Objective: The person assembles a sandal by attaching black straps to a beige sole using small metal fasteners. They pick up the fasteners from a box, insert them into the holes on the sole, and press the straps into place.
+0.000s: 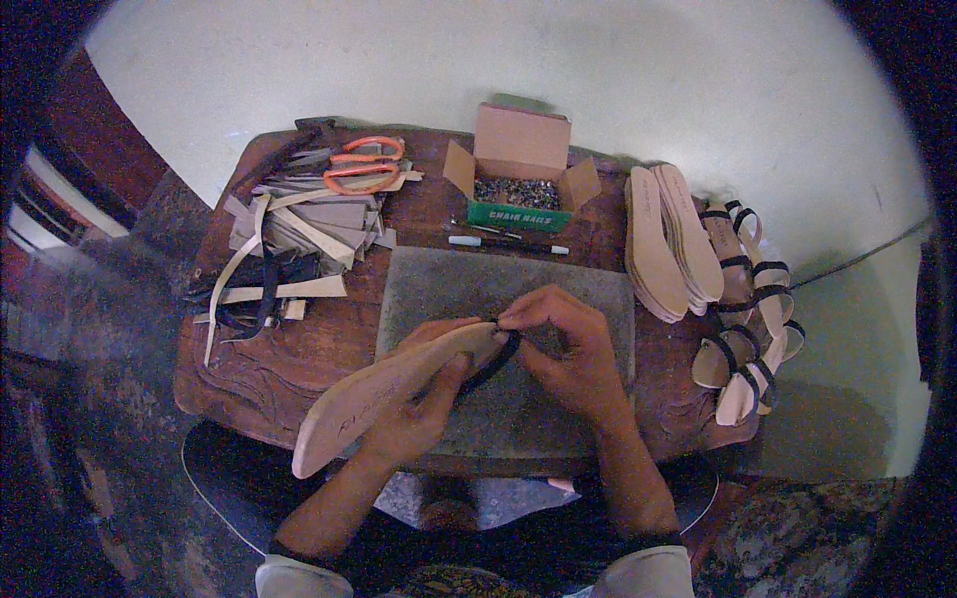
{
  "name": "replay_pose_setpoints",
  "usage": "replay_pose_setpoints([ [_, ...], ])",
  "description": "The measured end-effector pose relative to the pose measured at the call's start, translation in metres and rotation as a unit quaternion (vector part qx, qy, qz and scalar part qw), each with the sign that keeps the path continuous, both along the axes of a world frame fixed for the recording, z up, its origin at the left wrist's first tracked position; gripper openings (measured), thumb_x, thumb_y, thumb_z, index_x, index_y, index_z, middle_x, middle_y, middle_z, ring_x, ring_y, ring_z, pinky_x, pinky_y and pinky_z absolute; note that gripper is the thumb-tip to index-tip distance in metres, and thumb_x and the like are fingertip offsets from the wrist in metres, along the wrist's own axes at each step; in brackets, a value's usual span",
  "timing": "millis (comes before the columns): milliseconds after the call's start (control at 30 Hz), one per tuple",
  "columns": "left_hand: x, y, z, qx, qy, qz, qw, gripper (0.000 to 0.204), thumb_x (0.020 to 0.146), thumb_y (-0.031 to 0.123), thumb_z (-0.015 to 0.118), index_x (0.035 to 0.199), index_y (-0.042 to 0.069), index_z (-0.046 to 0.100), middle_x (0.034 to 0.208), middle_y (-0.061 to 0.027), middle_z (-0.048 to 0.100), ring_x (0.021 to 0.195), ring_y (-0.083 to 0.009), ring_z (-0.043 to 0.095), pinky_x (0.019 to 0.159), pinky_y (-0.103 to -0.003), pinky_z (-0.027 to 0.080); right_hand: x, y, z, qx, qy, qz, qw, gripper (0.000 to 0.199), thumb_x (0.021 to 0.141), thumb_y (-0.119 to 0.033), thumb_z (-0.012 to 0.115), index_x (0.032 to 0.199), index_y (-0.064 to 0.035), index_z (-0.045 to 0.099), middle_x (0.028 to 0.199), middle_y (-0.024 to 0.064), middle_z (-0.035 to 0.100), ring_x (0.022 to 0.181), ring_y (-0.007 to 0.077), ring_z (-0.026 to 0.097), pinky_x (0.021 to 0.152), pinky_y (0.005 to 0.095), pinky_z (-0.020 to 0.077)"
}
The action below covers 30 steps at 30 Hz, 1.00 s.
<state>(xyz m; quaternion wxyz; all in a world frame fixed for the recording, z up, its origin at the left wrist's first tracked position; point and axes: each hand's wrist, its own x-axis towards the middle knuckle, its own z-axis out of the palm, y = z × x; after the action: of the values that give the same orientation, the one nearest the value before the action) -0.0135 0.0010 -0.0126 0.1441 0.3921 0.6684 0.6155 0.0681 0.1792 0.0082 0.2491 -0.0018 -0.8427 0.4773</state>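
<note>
Wooden workbench (299, 359) beneath the fingers, grey work pad (558, 289) directly under them. Beyond the fingertips: open cardboard box of nails (518, 184), a pen (498, 242) just nearer. Off to the left of the fingers, cut strap pieces (299, 224) with orange scissors (364, 164) on top. To the right, stacked bare insoles (663, 239), then finished strapped sandals (748, 329). Tan insole (389, 389) gripped in left hand (424, 389), fingers wrapped around its front. Right hand (568, 349) fingertips pinched together on black strap (498, 361) at the insole's tip. Seemingly early: one strap going on, several insoles untouched.
</note>
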Motion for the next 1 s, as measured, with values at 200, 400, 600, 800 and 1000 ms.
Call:
replay_pose_setpoints([
  [200, 0.001, 0.001, 0.005, -0.013, 0.016, 0.013, 1.000, 0.025, 0.095, 0.015, 0.049, 0.114, 0.001, 0.059, 0.112, -0.0144, 0.060, 0.106, -0.0284, 0.057, 0.092, -0.036, 0.044, -0.001, -0.002, -0.002, 0.003, 0.009, 0.002, 1.000, 0.025, 0.064, 0.010, 0.065, 0.085, -0.0027, 0.059, 0.092, 0.0114, 0.064, 0.088, 0.0245, 0.064, 0.078, 0.0336, 0.0503],
  [400, 0.003, 0.001, 0.007, -0.019, 0.018, 0.022, 0.999, 0.024, 0.092, 0.009, 0.050, 0.113, 0.002, 0.060, 0.111, -0.0145, 0.062, 0.103, -0.0303, 0.060, 0.090, -0.037, 0.047, -0.001, -0.005, -0.002, 0.021, 0.024, -0.011, 0.999, 0.023, 0.064, 0.010, 0.064, 0.083, -0.0021, 0.057, 0.091, 0.0120, 0.064, 0.086, 0.0240, 0.064, 0.076, 0.0330, 0.0506],
  [600, 0.007, 0.000, 0.011, -0.033, 0.030, 0.029, 0.999, 0.024, 0.091, 0.007, 0.049, 0.112, 0.003, 0.060, 0.111, -0.0147, 0.061, 0.104, -0.0319, 0.059, 0.091, -0.038, 0.046, 0.000, -0.004, -0.005, 0.033, 0.024, -0.006, 0.999, 0.030, 0.063, 0.009, 0.066, 0.088, -0.0048, 0.056, 0.093, 0.0119, 0.064, 0.088, 0.0279, 0.064, 0.077, 0.0356, 0.0520],
  [800, 0.005, -0.001, 0.010, -0.027, 0.012, 0.015, 0.999, 0.025, 0.094, 0.011, 0.049, 0.116, 0.003, 0.057, 0.115, -0.0128, 0.059, 0.109, -0.0271, 0.056, 0.095, -0.035, 0.043, -0.002, -0.010, -0.006, 0.014, 0.033, -0.028, 0.999, 0.021, 0.066, 0.009, 0.063, 0.082, -0.0023, 0.056, 0.089, 0.0125, 0.064, 0.083, 0.0243, 0.064, 0.075, 0.0328, 0.0502],
  [1000, 0.006, 0.000, -0.007, 0.002, -0.047, 0.013, 0.999, 0.027, 0.096, 0.016, 0.048, 0.119, 0.001, 0.053, 0.118, -0.0113, 0.055, 0.112, -0.0227, 0.052, 0.097, -0.032, 0.039, -0.003, -0.010, -0.001, -0.017, -0.020, -0.047, 0.999, 0.028, 0.067, 0.006, 0.065, 0.093, -0.0032, 0.063, 0.091, 0.0113, 0.065, 0.087, 0.0252, 0.064, 0.079, 0.0329, 0.0492],
])
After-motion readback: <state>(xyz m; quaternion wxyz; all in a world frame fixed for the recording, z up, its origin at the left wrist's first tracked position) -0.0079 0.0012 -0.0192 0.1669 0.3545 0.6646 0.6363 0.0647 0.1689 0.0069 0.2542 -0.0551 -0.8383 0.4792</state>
